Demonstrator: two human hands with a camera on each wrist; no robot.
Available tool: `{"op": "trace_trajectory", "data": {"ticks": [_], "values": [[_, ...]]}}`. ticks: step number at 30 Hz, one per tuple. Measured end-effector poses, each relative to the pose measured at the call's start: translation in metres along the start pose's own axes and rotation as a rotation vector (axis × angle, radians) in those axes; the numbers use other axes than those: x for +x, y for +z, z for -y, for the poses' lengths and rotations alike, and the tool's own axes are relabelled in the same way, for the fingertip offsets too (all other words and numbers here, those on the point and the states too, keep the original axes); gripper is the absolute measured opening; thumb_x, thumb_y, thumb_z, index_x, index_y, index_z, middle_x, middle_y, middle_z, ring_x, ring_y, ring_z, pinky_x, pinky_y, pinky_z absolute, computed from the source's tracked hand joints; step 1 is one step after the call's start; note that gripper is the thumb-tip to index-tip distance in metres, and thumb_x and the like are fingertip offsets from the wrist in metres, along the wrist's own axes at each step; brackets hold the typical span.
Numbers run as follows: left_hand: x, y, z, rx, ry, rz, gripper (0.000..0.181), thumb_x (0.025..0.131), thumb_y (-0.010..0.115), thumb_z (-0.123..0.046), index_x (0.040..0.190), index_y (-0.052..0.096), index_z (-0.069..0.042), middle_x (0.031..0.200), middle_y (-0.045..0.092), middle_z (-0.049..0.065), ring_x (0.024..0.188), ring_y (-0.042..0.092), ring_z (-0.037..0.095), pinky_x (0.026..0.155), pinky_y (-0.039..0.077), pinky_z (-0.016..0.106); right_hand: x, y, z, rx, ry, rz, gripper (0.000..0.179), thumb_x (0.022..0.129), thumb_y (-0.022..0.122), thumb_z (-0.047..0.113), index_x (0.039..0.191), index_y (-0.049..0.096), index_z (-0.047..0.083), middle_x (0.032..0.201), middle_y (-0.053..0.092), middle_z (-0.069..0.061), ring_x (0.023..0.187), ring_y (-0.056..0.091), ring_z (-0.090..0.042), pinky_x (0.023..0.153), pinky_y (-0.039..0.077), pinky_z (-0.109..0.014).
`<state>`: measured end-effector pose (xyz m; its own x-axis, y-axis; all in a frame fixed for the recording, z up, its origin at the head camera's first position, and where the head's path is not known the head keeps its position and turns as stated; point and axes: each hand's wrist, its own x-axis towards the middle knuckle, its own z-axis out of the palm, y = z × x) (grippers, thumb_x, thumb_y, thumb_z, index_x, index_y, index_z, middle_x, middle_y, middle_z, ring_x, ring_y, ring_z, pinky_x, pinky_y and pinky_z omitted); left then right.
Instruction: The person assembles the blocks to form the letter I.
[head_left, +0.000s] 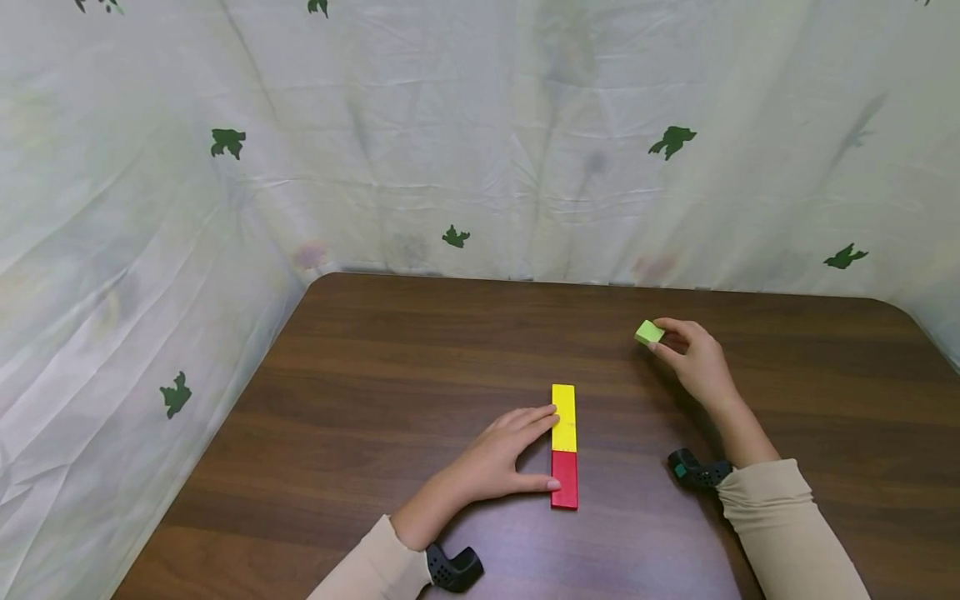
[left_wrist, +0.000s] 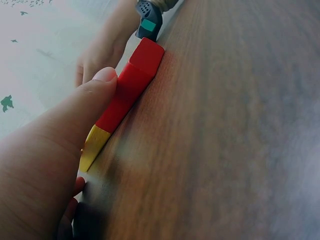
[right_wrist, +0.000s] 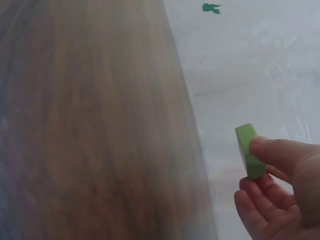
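A yellow block (head_left: 564,417) and a red block (head_left: 565,481) lie end to end on the table, forming one straight bar. My left hand (head_left: 498,458) reaches in from their left side. Its fingertips touch the yellow block and its thumb rests at the red block; in the left wrist view the thumb (left_wrist: 102,82) lies along the side of the red block (left_wrist: 131,82). Farther back and to the right, my right hand (head_left: 697,358) pinches a light green block (head_left: 648,332) between thumb and fingers. The right wrist view shows the green block (right_wrist: 251,152) tilted in that grip.
Brown wood table (head_left: 420,333) spreads around the blocks, with rounded back corners. A pale cloth (head_left: 480,150) with green leaf shapes hangs behind it and on the left. Black devices are strapped to the left wrist (head_left: 453,569) and the right wrist (head_left: 699,472).
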<state>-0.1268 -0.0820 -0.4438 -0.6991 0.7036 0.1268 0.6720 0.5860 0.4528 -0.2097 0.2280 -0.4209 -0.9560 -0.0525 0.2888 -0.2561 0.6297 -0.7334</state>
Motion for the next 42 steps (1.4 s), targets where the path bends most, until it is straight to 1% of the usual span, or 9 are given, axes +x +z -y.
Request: {"op": "trace_trajectory", "data": {"ticks": [6, 10, 12, 14, 18, 24, 29, 31, 42], "values": [[-0.001, 0.0, 0.0, 0.002, 0.004, -0.005, 0.079, 0.077, 0.055, -0.06, 0.14, 0.033, -0.018, 0.144, 0.026, -0.007, 0.127, 0.027, 0.017, 0.101, 0.026, 0.041, 0.0, 0.002, 0.007, 0.017, -0.025, 0.001, 0.036, 0.085, 0.061, 0.008, 0.118, 0.053, -0.004, 0.109, 0.049, -0.02, 0.096, 0.053, -0.031, 0.081, 0.045, -0.041], [-0.001, 0.0, 0.0, -0.001, 0.006, -0.006, 0.078, 0.077, 0.056, -0.059, 0.14, 0.034, -0.017, 0.144, 0.027, -0.006, 0.127, 0.028, 0.017, 0.101, 0.026, 0.041, 0.001, 0.004, 0.011, 0.027, -0.048, -0.011, 0.036, 0.084, 0.063, 0.007, 0.117, 0.055, -0.004, 0.107, 0.05, -0.018, 0.095, 0.053, -0.028, 0.079, 0.046, -0.029], [-0.001, 0.0, 0.0, -0.001, 0.006, -0.006, 0.078, 0.077, 0.056, -0.059, 0.14, 0.034, -0.017, 0.144, 0.027, -0.006, 0.127, 0.028, 0.017, 0.101, 0.026, 0.042, 0.001, 0.004, 0.014, 0.031, -0.056, -0.015, 0.035, 0.083, 0.064, 0.006, 0.116, 0.055, -0.003, 0.106, 0.051, -0.017, 0.094, 0.053, -0.027, 0.078, 0.046, -0.025], [-0.001, 0.0, 0.0, 0.0, 0.007, -0.007, 0.078, 0.077, 0.056, -0.059, 0.14, 0.034, -0.017, 0.144, 0.027, -0.006, 0.127, 0.028, 0.018, 0.101, 0.026, 0.042, 0.001, 0.005, 0.017, 0.038, -0.061, -0.016, 0.035, 0.083, 0.064, 0.007, 0.115, 0.056, -0.003, 0.106, 0.051, -0.016, 0.093, 0.053, -0.026, 0.078, 0.046, -0.026], [-0.001, 0.0, 0.001, 0.001, 0.006, -0.008, 0.079, 0.077, 0.056, -0.059, 0.14, 0.034, -0.017, 0.144, 0.027, -0.006, 0.127, 0.028, 0.017, 0.101, 0.026, 0.041, 0.002, 0.006, 0.023, 0.055, -0.069, -0.008, 0.036, 0.083, 0.064, 0.008, 0.116, 0.055, -0.003, 0.106, 0.05, -0.015, 0.093, 0.053, -0.027, 0.079, 0.046, -0.035], [0.0, -0.001, 0.0, -0.003, 0.001, -0.005, 0.079, 0.077, 0.056, -0.059, 0.14, 0.034, -0.018, 0.144, 0.027, -0.007, 0.126, 0.028, 0.017, 0.101, 0.026, 0.042, 0.003, 0.011, 0.032, 0.067, -0.1, 0.003, 0.036, 0.082, 0.065, 0.005, 0.115, 0.056, -0.003, 0.105, 0.05, -0.014, 0.093, 0.053, -0.025, 0.078, 0.046, -0.028], [0.0, -0.001, -0.001, -0.001, 0.0, -0.003, 0.079, 0.077, 0.056, -0.059, 0.14, 0.034, -0.018, 0.144, 0.027, -0.006, 0.127, 0.028, 0.017, 0.101, 0.026, 0.041, 0.004, 0.017, 0.037, 0.072, -0.118, 0.028, 0.035, 0.081, 0.065, 0.003, 0.114, 0.056, -0.002, 0.107, 0.05, -0.015, 0.092, 0.053, -0.026, 0.078, 0.046, -0.037], [0.0, -0.001, -0.001, -0.001, 0.0, -0.002, 0.078, 0.077, 0.056, -0.059, 0.14, 0.034, -0.018, 0.144, 0.027, -0.006, 0.127, 0.028, 0.017, 0.101, 0.026, 0.041, 0.004, 0.02, 0.039, 0.076, -0.127, 0.035, 0.035, 0.08, 0.065, 0.001, 0.114, 0.056, -0.002, 0.108, 0.05, -0.015, 0.092, 0.053, -0.026, 0.079, 0.046, -0.039], [0.0, -0.003, -0.002, -0.019, -0.015, 0.02, 0.079, 0.077, 0.055, -0.06, 0.14, 0.033, -0.019, 0.144, 0.026, -0.007, 0.127, 0.027, 0.017, 0.101, 0.026, 0.041, 0.005, 0.035, 0.047, 0.101, -0.178, 0.054, 0.036, 0.077, 0.068, 0.0, 0.112, 0.057, -0.002, 0.107, 0.051, -0.013, 0.09, 0.053, -0.024, 0.08, 0.047, -0.039]]}}
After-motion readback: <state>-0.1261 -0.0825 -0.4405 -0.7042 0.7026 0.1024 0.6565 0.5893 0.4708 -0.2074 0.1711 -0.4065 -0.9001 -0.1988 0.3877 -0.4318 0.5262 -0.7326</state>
